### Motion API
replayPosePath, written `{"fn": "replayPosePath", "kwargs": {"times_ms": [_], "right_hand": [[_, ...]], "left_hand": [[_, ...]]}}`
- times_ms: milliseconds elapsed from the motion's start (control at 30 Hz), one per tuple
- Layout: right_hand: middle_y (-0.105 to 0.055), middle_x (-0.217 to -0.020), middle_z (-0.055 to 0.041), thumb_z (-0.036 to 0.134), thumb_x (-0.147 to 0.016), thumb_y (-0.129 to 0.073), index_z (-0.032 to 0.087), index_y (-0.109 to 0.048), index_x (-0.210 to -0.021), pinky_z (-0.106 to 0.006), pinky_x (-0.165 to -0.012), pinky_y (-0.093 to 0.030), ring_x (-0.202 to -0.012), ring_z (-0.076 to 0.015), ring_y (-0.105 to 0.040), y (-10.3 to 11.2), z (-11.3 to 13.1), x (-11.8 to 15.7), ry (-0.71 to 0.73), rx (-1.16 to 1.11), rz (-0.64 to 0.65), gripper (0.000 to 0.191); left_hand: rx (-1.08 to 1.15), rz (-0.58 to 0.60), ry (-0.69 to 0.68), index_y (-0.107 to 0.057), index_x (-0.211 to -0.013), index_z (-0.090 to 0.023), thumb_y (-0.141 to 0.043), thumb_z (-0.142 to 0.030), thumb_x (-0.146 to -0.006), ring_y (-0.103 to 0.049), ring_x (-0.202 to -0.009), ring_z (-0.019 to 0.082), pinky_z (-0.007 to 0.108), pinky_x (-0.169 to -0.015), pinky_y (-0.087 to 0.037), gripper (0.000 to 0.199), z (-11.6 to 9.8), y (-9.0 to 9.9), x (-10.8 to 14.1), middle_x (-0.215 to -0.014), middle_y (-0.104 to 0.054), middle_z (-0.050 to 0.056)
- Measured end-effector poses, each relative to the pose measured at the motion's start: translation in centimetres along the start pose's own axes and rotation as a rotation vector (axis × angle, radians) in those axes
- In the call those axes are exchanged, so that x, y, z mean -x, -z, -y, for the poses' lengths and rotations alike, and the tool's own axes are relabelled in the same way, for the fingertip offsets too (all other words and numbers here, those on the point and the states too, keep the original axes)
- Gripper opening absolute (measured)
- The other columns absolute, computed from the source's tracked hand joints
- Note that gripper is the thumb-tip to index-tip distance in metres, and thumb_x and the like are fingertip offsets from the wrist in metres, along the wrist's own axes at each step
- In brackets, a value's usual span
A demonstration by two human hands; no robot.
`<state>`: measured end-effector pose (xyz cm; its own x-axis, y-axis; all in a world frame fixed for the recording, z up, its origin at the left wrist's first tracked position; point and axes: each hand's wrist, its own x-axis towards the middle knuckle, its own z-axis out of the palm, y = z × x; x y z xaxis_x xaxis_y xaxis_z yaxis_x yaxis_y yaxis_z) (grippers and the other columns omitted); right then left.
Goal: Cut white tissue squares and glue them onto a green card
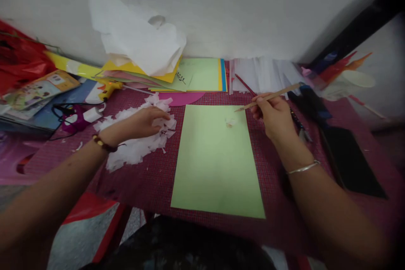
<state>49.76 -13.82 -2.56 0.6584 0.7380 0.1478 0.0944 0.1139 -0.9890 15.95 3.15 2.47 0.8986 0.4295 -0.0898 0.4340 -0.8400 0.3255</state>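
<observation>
My right hand (268, 112) grips a slim, pale wooden stick (278, 94) that narrows to a point. The tip is over the upper right part of a light green sheet of paper (215, 164). Close to the tip, a small whitish piece (230, 122) sits on the sheet. Over on the left, my left hand (144, 122) hovers above or rests on a heap of small white paper-like pieces (126, 152). Its fingers and thumb are apart, with nothing visible between them.
Stacked coloured sheets (202, 74) and crumpled white paper (142, 42) stand at the back. A yellow glue gun (109, 88) and a purple plug (72, 118) with a black cord lie left. A dark phone-like slab (352, 160) lies right, near a dark red pencil (245, 84).
</observation>
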Motion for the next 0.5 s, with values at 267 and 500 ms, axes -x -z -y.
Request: {"fn": "replayPosePath", "kwargs": {"times_ms": [267, 500], "right_hand": [[-0.059, -0.056, 0.0002, 0.041, -0.081, -0.069, 0.026, -0.063, -0.074, -0.029, -0.043, -0.037, -0.044, -0.013, -0.051, 0.4, -0.6, 0.2, 0.036, -0.023, 0.024, 0.018], [-0.057, -0.054, 0.0027, 0.035, -0.081, -0.064, 0.025, -0.061, -0.075, -0.026, -0.041, -0.034, -0.043, -0.0111, -0.048, 0.3, -0.4, 0.3, 0.022, -0.021, 0.027, 0.013]], "left_hand": [[0.027, -0.146, 0.024, -0.07, -0.099, -0.021, -0.062, -0.045, -0.08, -0.066, -0.098, 0.028, 0.043, -0.091, -0.047, 0.032, 1.3, -2.5, -0.3, -0.105, -0.073, 0.012], [0.023, -0.203, 0.037, -0.073, -0.081, -0.023, -0.058, -0.045, -0.083, -0.066, -0.087, 0.027, 0.044, -0.086, -0.046, 0.026, 1.5, -2.8, -1.0, -0.092, -0.074, 0.009]]}}
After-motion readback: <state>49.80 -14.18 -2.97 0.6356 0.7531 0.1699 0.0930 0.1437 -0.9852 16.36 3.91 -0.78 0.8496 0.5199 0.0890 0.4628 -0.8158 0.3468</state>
